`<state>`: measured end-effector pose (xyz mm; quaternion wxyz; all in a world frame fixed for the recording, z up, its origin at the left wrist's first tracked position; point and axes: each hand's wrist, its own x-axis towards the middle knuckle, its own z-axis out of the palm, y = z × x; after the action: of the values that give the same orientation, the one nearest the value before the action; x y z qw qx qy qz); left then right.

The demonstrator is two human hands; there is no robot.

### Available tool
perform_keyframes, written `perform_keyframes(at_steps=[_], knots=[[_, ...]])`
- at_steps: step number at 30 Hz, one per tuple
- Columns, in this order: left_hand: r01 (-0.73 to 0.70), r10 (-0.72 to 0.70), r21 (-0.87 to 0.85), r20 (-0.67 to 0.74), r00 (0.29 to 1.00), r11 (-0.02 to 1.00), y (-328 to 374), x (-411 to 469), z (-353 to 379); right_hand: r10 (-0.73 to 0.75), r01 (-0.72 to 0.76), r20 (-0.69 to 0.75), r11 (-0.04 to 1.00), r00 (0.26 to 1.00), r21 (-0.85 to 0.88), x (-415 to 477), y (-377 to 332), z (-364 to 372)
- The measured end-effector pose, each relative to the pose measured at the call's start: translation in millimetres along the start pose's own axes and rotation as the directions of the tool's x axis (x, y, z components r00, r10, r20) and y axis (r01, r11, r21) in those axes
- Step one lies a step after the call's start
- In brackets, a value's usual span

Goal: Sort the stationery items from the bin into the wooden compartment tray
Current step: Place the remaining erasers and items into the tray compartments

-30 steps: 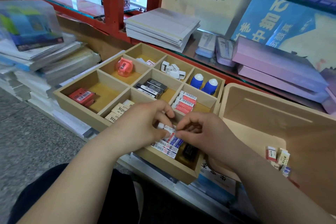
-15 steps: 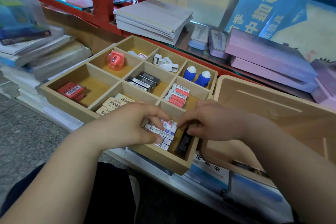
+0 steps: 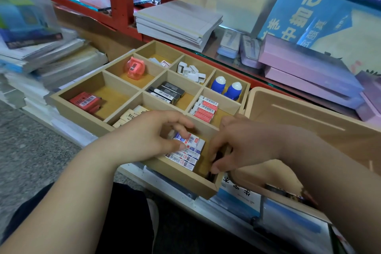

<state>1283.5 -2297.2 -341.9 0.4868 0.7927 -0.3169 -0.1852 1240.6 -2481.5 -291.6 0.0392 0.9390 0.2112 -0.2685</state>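
Bin point(image 3: 305, 117): beige, at the right, just beside the tray.
Tray point(image 3: 78, 114): wooden, divided into a grid of compartments holding small sorted stationery.
Left hand point(image 3: 148, 136): over the nearest compartment, its grip pinching the top eraser point(image 3: 192, 141) between thumb and forefinger.
Right hand point(image 3: 243, 142): fingers curled down into the same compartment's right end, over a dark item point(image 3: 211, 173); I cannot tell whether its grip holds anything.
Erasers point(image 3: 185, 158): blue-and-white wrappers, stacked in the nearest compartment.

two blue bottles point(image 3: 219, 85), one pink sharpener point(image 3: 134, 68)
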Motion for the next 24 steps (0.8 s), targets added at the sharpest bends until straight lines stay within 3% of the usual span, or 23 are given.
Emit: perform_keyframes(at_steps=[4,8,11,19,24], knots=[[-0.004,0.004,-0.039,0.0,1.0,0.999,-1,-1,-1,-0.037,0.035,0.021,0.994,0.999,0.106,-2,2,-3],[-0.048,0.05,0.121,-0.016,0.999,0.991,-5,-1,-4,-0.096,0.085,0.049,0.976,0.994,0.198,-2,6,1],[-0.039,0.045,0.141,-0.036,0.998,0.989,-6,1,-6,-0.119,0.109,0.034,0.971,0.992,0.211,-1,8,1],[-0.018,0.028,0.156,-0.06,0.998,0.988,-5,1,-5,-0.064,0.085,-0.071,0.931,0.995,0.356,-1,15,3],[0.024,-0.003,0.139,-0.152,0.988,0.99,-4,3,-6,0.054,0.083,-0.266,0.874,0.963,0.478,-9,26,-1]])
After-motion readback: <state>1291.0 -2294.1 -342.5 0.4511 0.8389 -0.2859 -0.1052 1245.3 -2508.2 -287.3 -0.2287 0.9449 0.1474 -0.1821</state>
